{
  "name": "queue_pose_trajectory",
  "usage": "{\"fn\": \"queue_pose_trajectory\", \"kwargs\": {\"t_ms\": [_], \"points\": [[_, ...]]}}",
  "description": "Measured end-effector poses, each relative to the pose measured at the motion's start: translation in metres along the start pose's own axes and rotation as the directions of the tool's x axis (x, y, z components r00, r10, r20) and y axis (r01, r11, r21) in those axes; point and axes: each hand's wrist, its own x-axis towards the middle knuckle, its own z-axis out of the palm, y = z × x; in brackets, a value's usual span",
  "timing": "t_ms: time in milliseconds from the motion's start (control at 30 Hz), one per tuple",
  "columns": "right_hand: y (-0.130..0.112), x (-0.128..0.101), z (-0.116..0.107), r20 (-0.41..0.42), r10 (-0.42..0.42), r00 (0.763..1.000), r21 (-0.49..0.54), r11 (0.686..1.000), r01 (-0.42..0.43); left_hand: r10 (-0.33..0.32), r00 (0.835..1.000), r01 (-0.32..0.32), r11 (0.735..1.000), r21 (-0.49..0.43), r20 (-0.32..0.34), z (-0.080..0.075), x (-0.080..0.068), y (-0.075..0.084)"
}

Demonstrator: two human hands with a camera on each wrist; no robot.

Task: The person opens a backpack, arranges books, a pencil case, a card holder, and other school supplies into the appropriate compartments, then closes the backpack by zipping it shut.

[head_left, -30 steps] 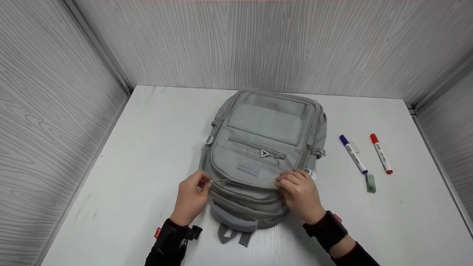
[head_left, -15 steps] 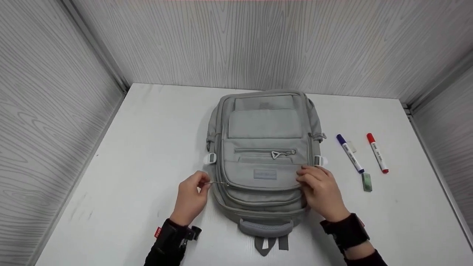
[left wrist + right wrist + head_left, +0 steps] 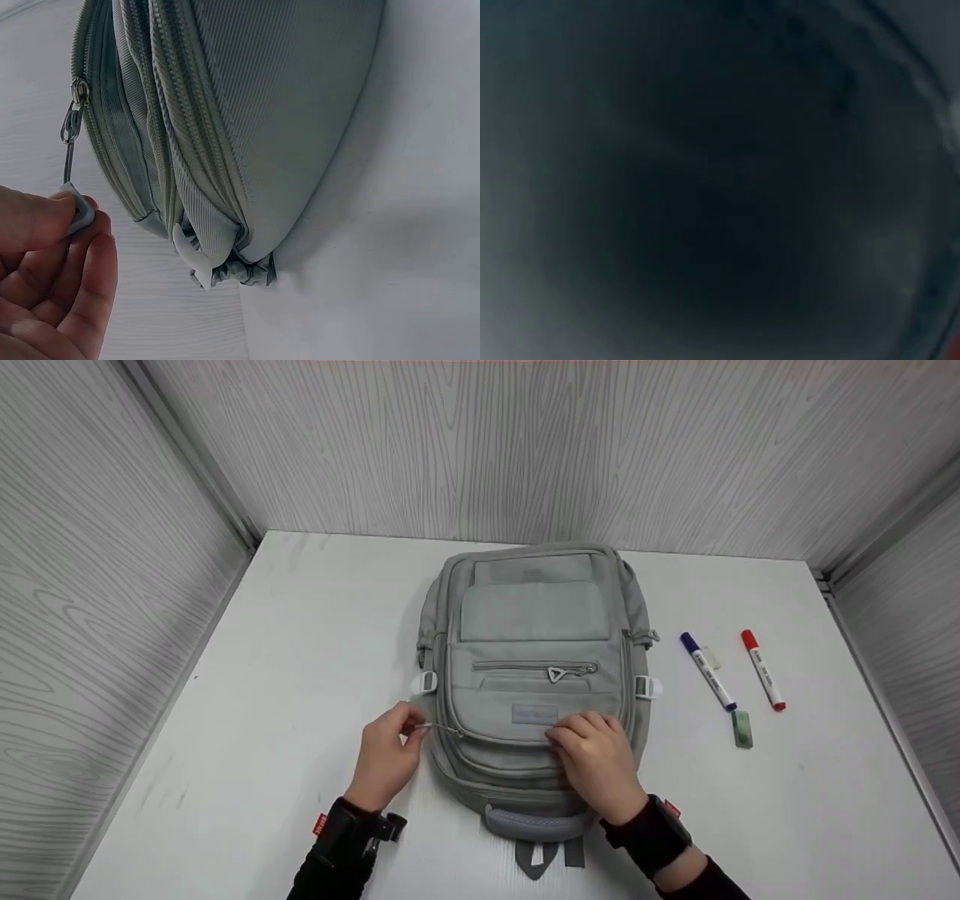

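A white desk [image 3: 285,660] stood boxed in by grey wood-grain panels on three sides, filling the head view from the lower edge up to the middle.

At lower centre-left of that view, the left hand [image 3: 386,761] pinched a zipper pull [image 3: 422,727] between thumb and fingers; the left wrist view showed the small grey tab [image 3: 79,210] clamped at the fingertips, with a thin cord running up to the metal slider [image 3: 75,112] at the left end of a zip. The right hand [image 3: 596,761] lay at lower centre on the front of the grey backpack [image 3: 536,622], fingers curled down onto the fabric near the zip line; whether it gripped the cloth or only pressed it could not be told, and the right wrist view was dark and showed nothing.

The backpack lay flat in the middle of the desk, front face up, its carry handle [image 3: 536,825] toward the lower edge of the frame. A front pocket zip with a triangular pull [image 3: 556,673] crossed its middle, and white buckles [image 3: 422,683] showed at both sides.

Well apart, at the right of the frame, lay a blue marker [image 3: 708,672] and a red marker [image 3: 763,670], roughly parallel, with a small green eraser [image 3: 742,728] just below the blue marker's tip.
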Motion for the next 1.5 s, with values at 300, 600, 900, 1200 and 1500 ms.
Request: {"fn": "queue_pose_trajectory", "kwargs": {"t_ms": [300,600,900,1200,1500], "points": [[0.002,-0.001,0.002,-0.077,0.017,0.997,0.020,1.000,-0.015,-0.037,0.999,0.036,0.999,0.022,0.038,0.004,0.041,-0.018],[0.002,-0.004,0.007,-0.090,-0.007,0.996,0.068,0.998,0.013,-0.112,0.991,0.100,0.983,0.154,0.074,0.007,0.113,-0.026],[0.003,-0.004,0.008,-0.098,-0.022,0.995,0.098,0.995,0.031,-0.112,0.994,0.108,0.969,0.223,0.005,0.016,0.125,-0.024],[0.008,0.016,-0.020,-0.095,-0.014,0.995,0.223,0.974,0.035,0.146,0.988,-0.151,0.980,0.126,0.045,0.007,0.077,0.008],[0.008,0.072,-0.045,-0.226,-0.033,0.974,0.175,0.982,0.074,0.636,0.771,-0.605,0.746,0.277,-0.029,0.007,0.047,0.050]]}}
